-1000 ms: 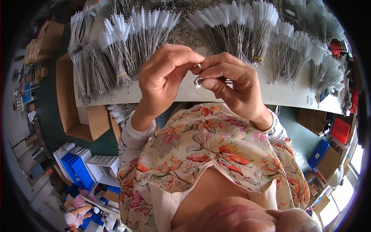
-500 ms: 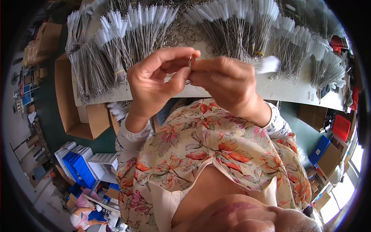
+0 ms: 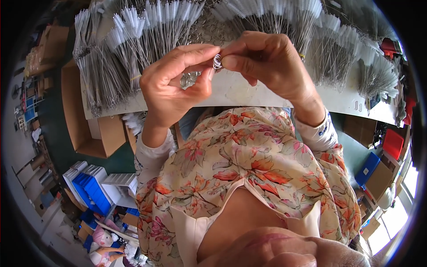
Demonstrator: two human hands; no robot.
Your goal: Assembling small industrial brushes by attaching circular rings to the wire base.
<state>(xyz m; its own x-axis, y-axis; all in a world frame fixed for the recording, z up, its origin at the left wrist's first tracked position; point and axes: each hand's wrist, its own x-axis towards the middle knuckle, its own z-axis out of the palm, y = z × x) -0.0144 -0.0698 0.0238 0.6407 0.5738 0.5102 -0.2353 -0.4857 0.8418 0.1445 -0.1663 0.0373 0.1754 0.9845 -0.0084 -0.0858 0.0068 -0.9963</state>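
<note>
In front of my chest, a small cluster of shiny metal loops (image 3: 217, 61) sits between the fingertips of both hands; whether it is one coiled ring or several rings is too small to tell. My left hand (image 3: 171, 82) pinches the loops from the left, thumb below and forefinger above. More metal rings (image 3: 189, 79) show within the curl of its fingers. My right hand (image 3: 275, 62) has its thumb and forefinger closed on the loops from the right, the other fingers curled under. Beyond the hands lie loose metal rings (image 3: 207, 33) on the pale table (image 3: 240, 93).
Bundles of wire-stemmed brushes with white bristles (image 3: 169, 26) crowd the table's left, and more brush bundles (image 3: 329, 53) its right. An open cardboard box (image 3: 109, 138) stands left of the table, with blue bins (image 3: 91, 191) nearer. At lower left is another person (image 3: 104, 249).
Both hands have risen slightly, and the right has turned, its wrist shifting outward. The white brush head that stuck out right of my right hand no longer shows. The metal loops are now more exposed.
</note>
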